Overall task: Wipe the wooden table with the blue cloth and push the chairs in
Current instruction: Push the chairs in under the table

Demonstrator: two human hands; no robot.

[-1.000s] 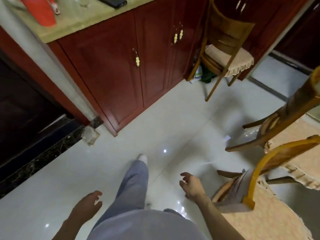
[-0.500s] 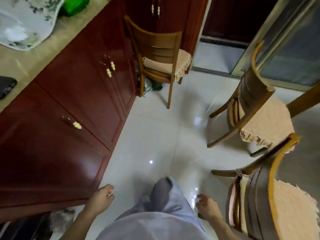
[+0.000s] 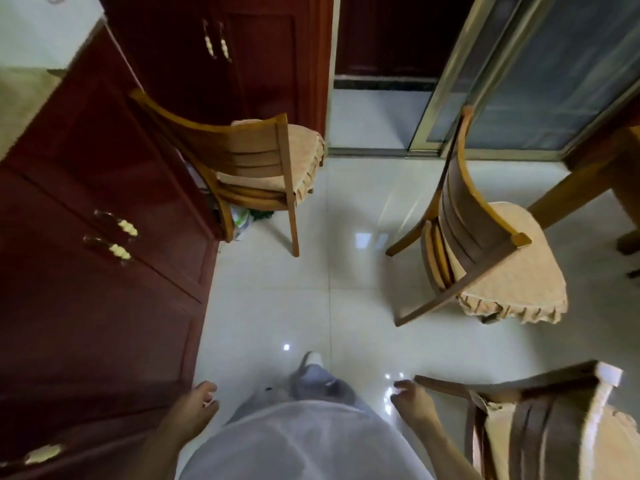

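Turning right, we now face what needs pushing in.
The wooden surface (image 3: pixel 609 157) enters far right, middle chair (image 3: pixel 485 244) near it, nearest chair (image 3: pixel 540 420) beside our right hand (image 3: pixel 412 403); it and left hand (image 3: pixel 194 407) hang loose, empty; blue cloth unseen.

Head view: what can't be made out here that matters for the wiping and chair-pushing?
Wooden table: only a corner and leg show; the right edge cuts off its top.
Blue cloth: nowhere in frame.
Nearest chair: motion-blurred, cut by the bottom edge.
Right hand: blurred; contact with that chair's rail unclear.
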